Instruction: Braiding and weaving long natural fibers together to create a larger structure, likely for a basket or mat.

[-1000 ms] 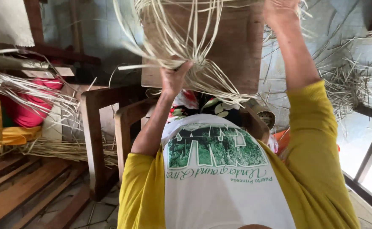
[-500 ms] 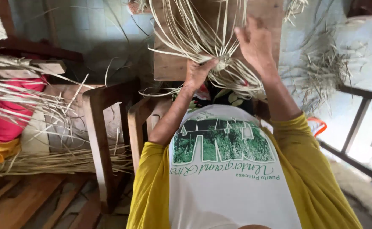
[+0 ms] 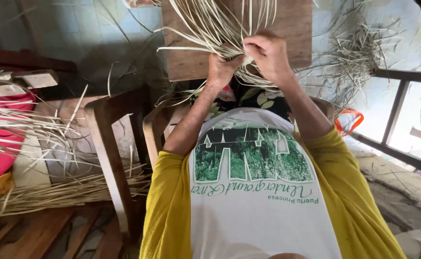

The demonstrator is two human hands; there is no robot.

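Observation:
A bundle of pale, thin reed strips (image 3: pixel 210 26) fans out over a brown wooden board (image 3: pixel 292 33) in front of me. My left hand (image 3: pixel 221 67) grips the strips where they gather, fingers closed around them. My right hand (image 3: pixel 267 52) is right beside it, pinching the same gathered point from the right. Both hands meet at the board's lower edge, above my lap. My sleeves are yellow and my shirt front is white with a green print.
A wooden chair frame (image 3: pixel 110 144) stands at my left. More loose strips (image 3: pixel 52 192) lie on a wooden bench at lower left, beside a pink cloth (image 3: pixel 2 139). Scattered strips (image 3: pixel 359 52) cover the floor at upper right, near a dark metal frame (image 3: pixel 397 115).
Both hands have come down from overhead and closed in together on the gathered point of the strips. The view has tilted down, so the board and strips sit lower and closer.

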